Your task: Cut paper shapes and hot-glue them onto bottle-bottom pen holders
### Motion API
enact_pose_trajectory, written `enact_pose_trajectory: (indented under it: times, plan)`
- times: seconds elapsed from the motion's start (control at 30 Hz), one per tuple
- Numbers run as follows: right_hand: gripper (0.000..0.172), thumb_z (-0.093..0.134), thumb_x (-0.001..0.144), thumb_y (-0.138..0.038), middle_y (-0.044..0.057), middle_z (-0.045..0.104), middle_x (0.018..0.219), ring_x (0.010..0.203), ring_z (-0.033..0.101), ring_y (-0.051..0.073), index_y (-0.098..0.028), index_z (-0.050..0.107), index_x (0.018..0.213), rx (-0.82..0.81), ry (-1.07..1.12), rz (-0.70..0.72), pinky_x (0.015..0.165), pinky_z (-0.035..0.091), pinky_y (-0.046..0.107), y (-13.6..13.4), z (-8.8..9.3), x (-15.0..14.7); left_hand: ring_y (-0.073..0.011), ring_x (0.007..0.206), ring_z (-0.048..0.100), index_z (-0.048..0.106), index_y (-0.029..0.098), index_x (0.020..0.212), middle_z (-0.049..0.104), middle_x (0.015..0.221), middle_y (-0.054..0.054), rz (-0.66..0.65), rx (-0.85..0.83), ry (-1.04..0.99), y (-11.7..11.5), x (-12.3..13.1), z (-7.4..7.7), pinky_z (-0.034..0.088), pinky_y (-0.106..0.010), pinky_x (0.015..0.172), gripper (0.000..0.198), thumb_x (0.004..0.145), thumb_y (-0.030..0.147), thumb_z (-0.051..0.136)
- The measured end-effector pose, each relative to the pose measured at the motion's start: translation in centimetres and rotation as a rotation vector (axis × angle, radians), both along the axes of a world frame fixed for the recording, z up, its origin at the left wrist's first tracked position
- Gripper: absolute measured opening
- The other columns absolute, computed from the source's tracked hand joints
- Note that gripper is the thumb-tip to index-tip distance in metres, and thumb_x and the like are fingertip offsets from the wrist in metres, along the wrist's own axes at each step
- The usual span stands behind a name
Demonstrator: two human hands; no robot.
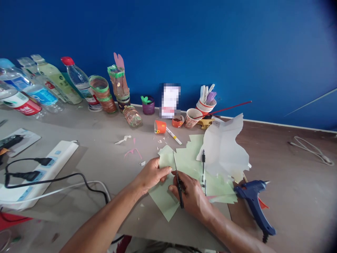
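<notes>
My left hand (154, 175) pinches a small piece of pale green paper (166, 156) between thumb and fingers, above the table. In my right hand (193, 195) is a pair of dark-handled scissors (179, 186), its blades pointing away from me along the right edge of that piece. More green paper sheets (187, 160) with cut, jagged edges lie under and beside both hands. A black pen (203, 163) rests on the sheets to the right. Behind it lies a crumpled white sheet (223, 146) with wavy edges.
A blue glue gun (254, 202) lies at right. Paper cups (193, 117), a marker (173, 136), a blurred phone-like screen (170, 101) and decorated containers (119, 84) stand or lie along the wall. Plastic bottles (44, 95) and a power strip (56, 156) with cables are at left.
</notes>
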State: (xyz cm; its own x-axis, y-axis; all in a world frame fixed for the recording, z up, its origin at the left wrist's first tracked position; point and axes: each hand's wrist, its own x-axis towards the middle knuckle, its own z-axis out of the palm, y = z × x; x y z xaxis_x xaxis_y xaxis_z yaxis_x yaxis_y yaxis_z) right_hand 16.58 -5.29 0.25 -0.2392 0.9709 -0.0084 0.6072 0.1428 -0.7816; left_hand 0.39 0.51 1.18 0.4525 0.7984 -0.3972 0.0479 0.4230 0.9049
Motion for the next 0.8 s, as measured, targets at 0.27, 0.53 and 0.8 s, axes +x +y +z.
enact_pose_trajectory:
  times: [0.27, 0.53, 0.8]
  plan:
    - [0.011, 0.057, 0.082, -0.026, -0.002, 0.054, 0.063, 0.054, 0.047, 0.013, -0.021, 0.049, 0.076, 0.022, -0.001, -0.013, 0.052, 0.037, 0.022, 0.04, -0.18, 0.04, -0.0081, 0.048, 0.031, 0.05, 0.018, 0.067, 0.037, 0.05, 0.008, -0.036, 0.009, 0.027, 0.06, -0.04, 0.26, 0.029, -0.023, 0.051, 0.02, 0.069, 0.035, 0.061]
    - [0.012, 0.056, 0.082, -0.027, -0.003, 0.053, 0.061, 0.053, 0.046, 0.012, -0.021, 0.049, 0.075, 0.006, -0.019, -0.009, 0.051, 0.037, 0.022, 0.08, -0.37, 0.33, -0.0089, 0.05, 0.032, 0.047, 0.02, 0.067, 0.036, 0.053, 0.007, -0.102, 0.055, 0.102, 0.12, -0.34, 0.34, 0.028, -0.024, 0.051, 0.016, 0.071, 0.031, 0.058]
    - [0.018, 0.053, 0.085, -0.031, 0.001, 0.061, 0.069, 0.057, 0.054, 0.014, -0.016, 0.057, 0.094, -0.026, -0.004, -0.001, 0.055, 0.043, 0.024, 0.0, -0.45, 0.44, -0.0085, 0.05, 0.031, 0.047, 0.019, 0.067, 0.036, 0.054, 0.007, -0.033, 0.078, 0.181, 0.5, -0.84, 0.69, 0.025, -0.023, 0.049, 0.018, 0.072, 0.034, 0.055]
